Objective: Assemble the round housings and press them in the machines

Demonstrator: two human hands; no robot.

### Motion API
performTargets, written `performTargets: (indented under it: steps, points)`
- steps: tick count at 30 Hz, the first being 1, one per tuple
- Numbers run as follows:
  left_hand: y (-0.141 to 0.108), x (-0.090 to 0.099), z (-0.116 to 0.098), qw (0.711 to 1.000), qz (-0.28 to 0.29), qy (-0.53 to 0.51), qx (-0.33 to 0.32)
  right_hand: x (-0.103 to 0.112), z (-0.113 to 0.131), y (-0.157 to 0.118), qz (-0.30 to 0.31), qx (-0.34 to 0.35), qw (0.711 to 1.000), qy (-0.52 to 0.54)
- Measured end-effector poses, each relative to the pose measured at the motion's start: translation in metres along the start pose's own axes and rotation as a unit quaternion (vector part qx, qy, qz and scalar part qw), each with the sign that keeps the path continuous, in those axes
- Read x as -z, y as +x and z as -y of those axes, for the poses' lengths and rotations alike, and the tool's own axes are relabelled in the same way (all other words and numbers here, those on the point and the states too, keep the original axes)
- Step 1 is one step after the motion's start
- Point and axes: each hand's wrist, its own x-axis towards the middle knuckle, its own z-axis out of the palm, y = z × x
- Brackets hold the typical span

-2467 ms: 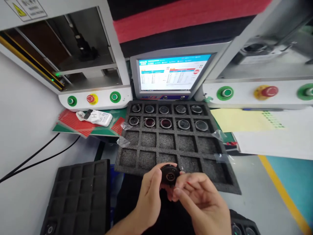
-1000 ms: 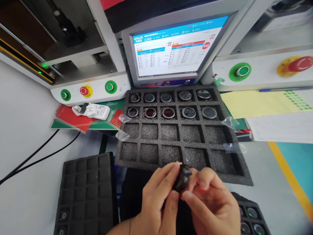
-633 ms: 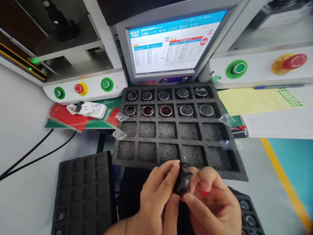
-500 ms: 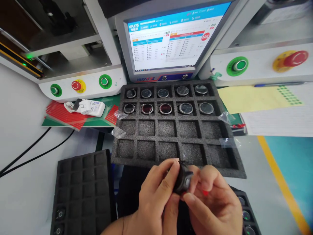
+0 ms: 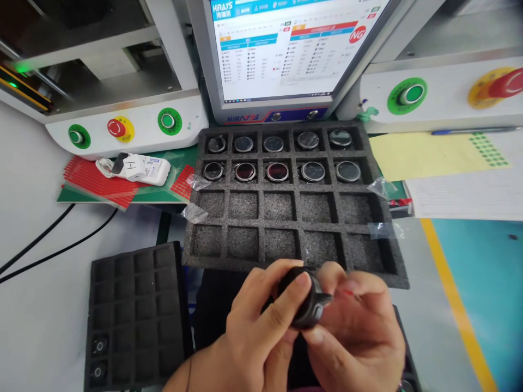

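Note:
Near the front, my left hand (image 5: 261, 321) is closed round a black watch case (image 5: 304, 316), with its fingers across the top. The case is tilted, and a small grey button shows on its side. My right hand (image 5: 359, 326) is closed at the right side of the case. Its thumb touches the lower edge and a fingertip meets the upper edge. A small, blurred red piece (image 5: 347, 293) shows at its curled fingers. Behind both hands lies a dark grey foam tray (image 5: 261, 188), with round watch faces (image 5: 278, 172) in its two far rows.
A monitor (image 5: 281, 60) stands behind the tray. Machine panels with green buttons (image 5: 411, 95) and red stop buttons (image 5: 116, 128) flank it. A white handheld device (image 5: 141, 169) lies on red sticker sheets (image 5: 100, 182). Another foam tray (image 5: 137, 305) is low left; yellow paper (image 5: 425, 158) is right.
The camera view has tipped slightly downward. The watch case has turned a little in my left hand, and the red piece at my right fingers has moved up.

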Motion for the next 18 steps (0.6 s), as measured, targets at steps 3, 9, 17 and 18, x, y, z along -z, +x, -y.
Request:
performTargets:
  steps: [3,9,17,18]
  points:
    - [0.0,0.0,-0.003,0.999,-0.011,-0.036,0.018,0.002,-0.003,0.002,-0.002,-0.022,1.0,-0.02]
    - [0.004,-0.001,-0.007,0.988,0.004,-0.144,0.059,0.002,-0.017,0.001,-0.053,0.05,0.993,-0.09]
    - [0.006,-0.003,-0.006,0.984,0.022,-0.147,0.099,0.002,0.001,0.002,0.053,0.048,0.992,-0.102]
    - [0.005,-0.005,-0.005,0.987,0.024,-0.13,0.093,0.003,0.003,0.001,0.065,0.044,0.992,-0.103]
